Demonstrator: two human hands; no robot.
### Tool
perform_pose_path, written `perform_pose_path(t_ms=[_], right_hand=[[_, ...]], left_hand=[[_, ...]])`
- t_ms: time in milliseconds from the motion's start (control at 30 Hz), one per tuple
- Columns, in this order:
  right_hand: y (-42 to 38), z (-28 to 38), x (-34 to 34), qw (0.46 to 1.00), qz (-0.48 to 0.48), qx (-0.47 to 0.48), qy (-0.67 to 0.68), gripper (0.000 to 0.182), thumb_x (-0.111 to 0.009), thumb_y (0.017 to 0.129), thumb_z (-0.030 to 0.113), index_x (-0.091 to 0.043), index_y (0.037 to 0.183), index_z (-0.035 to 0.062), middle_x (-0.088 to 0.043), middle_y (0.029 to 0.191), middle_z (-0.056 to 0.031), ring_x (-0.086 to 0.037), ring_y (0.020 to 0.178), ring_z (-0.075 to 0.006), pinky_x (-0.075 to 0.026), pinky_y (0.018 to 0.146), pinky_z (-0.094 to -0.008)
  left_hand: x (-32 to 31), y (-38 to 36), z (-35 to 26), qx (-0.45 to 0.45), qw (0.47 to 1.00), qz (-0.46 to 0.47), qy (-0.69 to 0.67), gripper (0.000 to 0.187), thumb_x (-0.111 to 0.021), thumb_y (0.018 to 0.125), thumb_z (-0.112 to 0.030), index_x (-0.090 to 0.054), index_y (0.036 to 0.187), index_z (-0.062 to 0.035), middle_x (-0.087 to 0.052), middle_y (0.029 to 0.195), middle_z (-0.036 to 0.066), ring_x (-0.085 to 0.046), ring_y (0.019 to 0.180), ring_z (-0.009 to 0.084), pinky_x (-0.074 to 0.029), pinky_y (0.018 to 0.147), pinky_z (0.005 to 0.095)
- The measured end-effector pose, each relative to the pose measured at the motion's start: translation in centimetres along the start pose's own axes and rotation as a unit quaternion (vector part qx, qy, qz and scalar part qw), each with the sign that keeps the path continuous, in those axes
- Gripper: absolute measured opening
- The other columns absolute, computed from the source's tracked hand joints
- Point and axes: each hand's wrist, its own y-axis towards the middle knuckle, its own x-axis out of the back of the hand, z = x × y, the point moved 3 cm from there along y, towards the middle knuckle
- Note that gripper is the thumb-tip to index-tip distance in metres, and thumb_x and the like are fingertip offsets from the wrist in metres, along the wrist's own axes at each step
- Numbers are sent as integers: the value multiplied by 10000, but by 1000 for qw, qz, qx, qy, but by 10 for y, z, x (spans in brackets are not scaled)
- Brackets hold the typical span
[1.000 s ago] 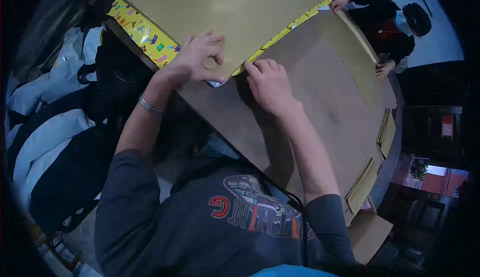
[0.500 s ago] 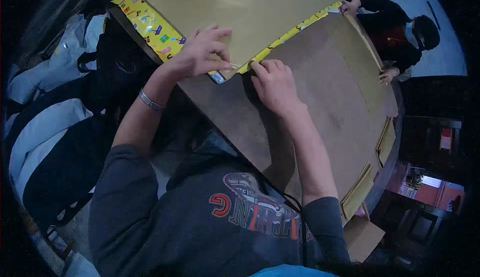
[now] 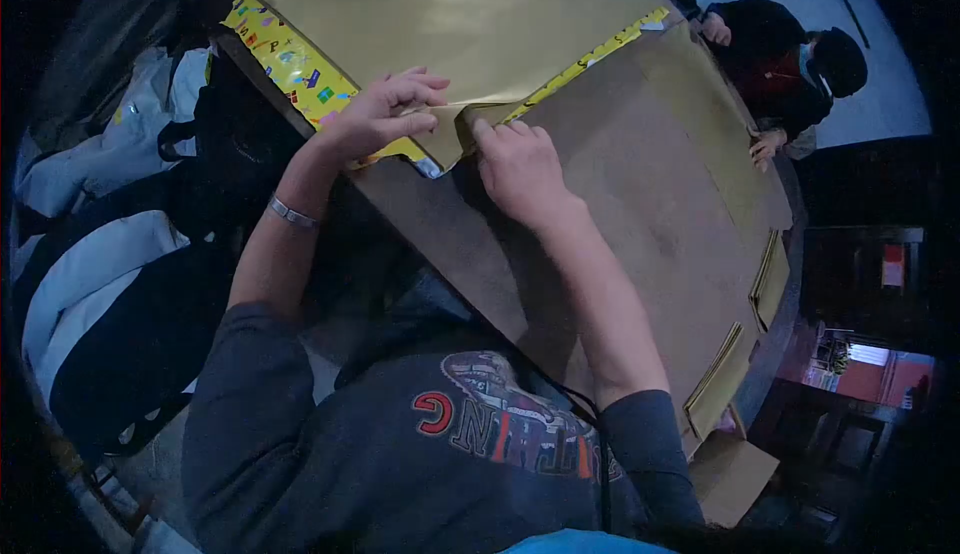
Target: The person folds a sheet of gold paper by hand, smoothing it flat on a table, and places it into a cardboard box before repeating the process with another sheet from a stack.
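Note:
A large gold-brown sheet of wrapping paper (image 3: 500, 29) lies on the table, its yellow, brightly printed side showing along two folded edges. At the corner nearest me the paper bends upward in a raised fold. My right hand (image 3: 522, 162) pinches this fold, fingers curled against the paper. To its left, my left hand (image 3: 385, 114) rests over the printed left edge, thumb and fingers stretched apart. The yellow corner tip sticks out below the two hands.
Across the brown table (image 3: 620, 204), a person in dark clothes (image 3: 770, 64) handles another gold-brown sheet (image 3: 695, 119). Folded paper stacks (image 3: 715, 379) lie along the right edge, near a cardboard box (image 3: 735, 474). Dark and white cloth items (image 3: 110, 274) are piled at left.
My right hand has moved left and lifted the paper's corner edge into a raised fold. My left hand has shifted slightly left. The other person's near hand moved a little.

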Motion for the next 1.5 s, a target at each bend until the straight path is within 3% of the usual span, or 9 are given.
perform_pose_path(t_ms=[133, 200, 367, 467, 600, 767, 1000, 1200, 1500], right_hand=[[-1, -2, -5, 1000, 2, -9, 3, 453, -574, 809, 91, -532, 1260, 80, -645, 830, -80, -627, 853, -271, -460, 705, -421], [0, -4, -5, 1000, 9, -16, -2, 454, -569, 814, 95, -529, 1266, 78, -644, 831, -84, -628, 850, -277, -461, 707, -424], [4, -4, -4, 999, 24, -26, -2, 459, -560, 817, 104, -522, 1273, 62, -648, 833, -101, -631, 842, -288, -464, 711, -428], [3, -5, -8, 999, 34, -20, -2, 460, -568, 813, 109, -523, 1268, 57, -646, 827, -102, -630, 838, -288, -463, 711, -425], [0, -1, -5, 1000, -10, -4, 10, 453, -577, 813, 115, -528, 1259, 60, -639, 801, -92, -629, 818, -283, -462, 704, -421], [-6, -5, -9, 999, 23, -23, -17, 439, -579, 813, 137, -569, 1248, 73, -664, 835, -79, -638, 834, -245, -457, 698, -400], [-5, -3, -8, 1000, 0, -19, -11, 364, -573, 845, 133, -553, 1206, 88, -633, 764, -79, -628, 786, -262, -460, 696, -408], [-2, -8, 8, 993, -98, -42, 43, 158, -694, 785, 157, -635, 907, 75, -619, 802, -83, -596, 791, -287, -474, 704, -417], [16, -10, 0, 990, -118, -63, 54, 138, -709, 796, 198, -654, 808, 72, -598, 811, -100, -585, 844, -308, -485, 717, -425]], left_hand=[[0, -3, 4, -14, 1000, -10, 10, 330, -700, 859, -173, -645, 1171, -82, -543, 1372, 114, -409, 1346, 277, -314, 1112, 381], [2, -4, 0, 17, 980, -8, -200, 335, -689, 869, -137, -636, 1183, -35, -560, 1344, 120, -457, 1303, 242, -375, 1074, 340], [0, 1, -15, -86, 991, -99, -1, 211, -577, 923, -98, -651, 1077, 26, -661, 999, 76, -590, 941, 179, -463, 793, 295], [-4, 4, -8, -22, 998, -64, -18, 206, -579, 934, -137, -655, 1048, 16, -640, 932, 61, -577, 849, 184, -445, 771, 288], [-13, 0, -9, -24, 985, -165, -32, 210, -550, 951, -150, -652, 1026, 18, -605, 848, 51, -543, 804, 151, -434, 748, 277], [1, -3, -1, 42, 992, -69, -93, 208, -593, 943, -157, -663, 1016, 25, -633, 966, 42, -564, 878, 117, -458, 781, 261], [-8, 0, 0, 31, 987, -134, -80, 154, -668, 886, -120, -694, 942, 21, -666, 946, 64, -595, 852, 135, -482, 765, 275], [-6, -2, -11, 93, 982, -154, -51, 138, -718, 840, -133, -715, 882, -1, -597, 767, 16, -556, 737, 94, -456, 677, 253], [-7, -2, -13, 113, 974, -167, -101, 159, -704, 867, -155, -720, 880, 2, -626, 768, -8, -542, 689, 61, -444, 618, 235]])
